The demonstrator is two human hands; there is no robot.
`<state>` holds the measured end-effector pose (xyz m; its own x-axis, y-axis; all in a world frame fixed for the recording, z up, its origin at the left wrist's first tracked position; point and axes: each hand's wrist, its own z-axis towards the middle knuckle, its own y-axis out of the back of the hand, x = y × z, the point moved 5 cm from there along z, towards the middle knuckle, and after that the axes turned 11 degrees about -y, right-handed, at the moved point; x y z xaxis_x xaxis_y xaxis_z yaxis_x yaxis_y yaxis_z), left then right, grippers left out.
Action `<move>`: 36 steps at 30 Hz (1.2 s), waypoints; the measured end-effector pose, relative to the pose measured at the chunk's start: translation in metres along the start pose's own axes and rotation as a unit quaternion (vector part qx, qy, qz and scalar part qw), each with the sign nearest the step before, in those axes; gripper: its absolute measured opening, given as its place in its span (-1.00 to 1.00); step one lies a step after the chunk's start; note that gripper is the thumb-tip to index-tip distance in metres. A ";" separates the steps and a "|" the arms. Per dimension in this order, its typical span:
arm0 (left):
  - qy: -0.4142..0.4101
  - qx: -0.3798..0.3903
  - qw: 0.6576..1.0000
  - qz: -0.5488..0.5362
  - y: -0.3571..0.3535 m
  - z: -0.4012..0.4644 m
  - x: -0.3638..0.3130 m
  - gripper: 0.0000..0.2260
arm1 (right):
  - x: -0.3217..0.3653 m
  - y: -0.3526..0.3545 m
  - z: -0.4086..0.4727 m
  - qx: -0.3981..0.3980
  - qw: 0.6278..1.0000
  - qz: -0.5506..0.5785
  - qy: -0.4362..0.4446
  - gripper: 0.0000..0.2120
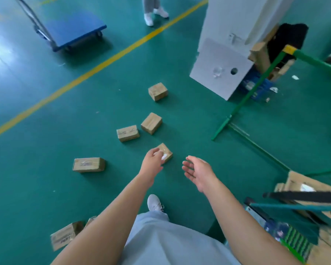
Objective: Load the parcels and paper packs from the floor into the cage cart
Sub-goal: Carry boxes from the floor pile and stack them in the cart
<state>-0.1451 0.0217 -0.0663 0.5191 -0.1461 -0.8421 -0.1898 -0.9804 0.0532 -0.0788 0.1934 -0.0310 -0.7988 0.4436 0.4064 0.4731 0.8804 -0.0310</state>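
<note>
We see the left hand (152, 158), fingers loosely spread, over the nearest parcel (165, 152) on the green floor (46, 111); contact unclear. Right hand (196, 174) spread, palm empty, beside it.

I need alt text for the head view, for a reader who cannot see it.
Both open hands, left hand and right hand, reach down toward a small parcel on a green floor. Other parcels lie scattered around; a blue trolley stands beyond.

Both bare arms reach forward and down, left hand (151, 161) and right hand (198, 173) with fingers loosely spread.
</note>
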 end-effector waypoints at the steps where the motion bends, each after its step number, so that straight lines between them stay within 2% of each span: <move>1: -0.006 -0.018 1.000 -0.012 0.015 0.012 -0.011 -0.68 | 0.013 -0.019 0.004 0.011 1.000 -0.006 0.000 -0.86; 3: -0.008 -0.065 0.997 -0.047 0.045 0.031 -0.034 -0.71 | 0.037 -0.058 0.011 0.031 0.999 -0.030 0.006 -0.86; 9: -0.007 -0.124 0.987 -0.106 0.098 0.074 -0.063 -0.67 | 0.099 -0.128 0.030 0.058 0.995 -0.073 0.017 -0.86; 18: 0.001 -0.162 0.975 -0.152 0.116 0.162 -0.109 -0.67 | 0.192 -0.172 0.080 0.071 0.994 -0.076 0.013 -0.84; 28: 0.037 -0.208 0.964 -0.164 0.052 0.338 -0.181 -0.69 | 0.367 -0.176 0.219 0.086 0.992 -0.081 -0.031 -0.83; 31: 0.070 -0.236 0.954 -0.169 0.016 0.402 -0.209 -0.69 | 0.444 -0.168 0.267 0.080 0.990 -0.107 -0.051 -0.85; 36: 0.080 -0.219 0.961 -0.149 -0.047 0.502 -0.290 -0.72 | 0.581 -0.154 0.333 0.056 0.987 -0.140 -0.053 -0.87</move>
<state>-0.7049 0.1766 -0.0940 0.6244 0.1665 -0.7632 0.3390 -0.9380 0.0728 -0.7398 0.3718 -0.0945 -0.9297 0.1896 0.3158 0.1886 0.9815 -0.0342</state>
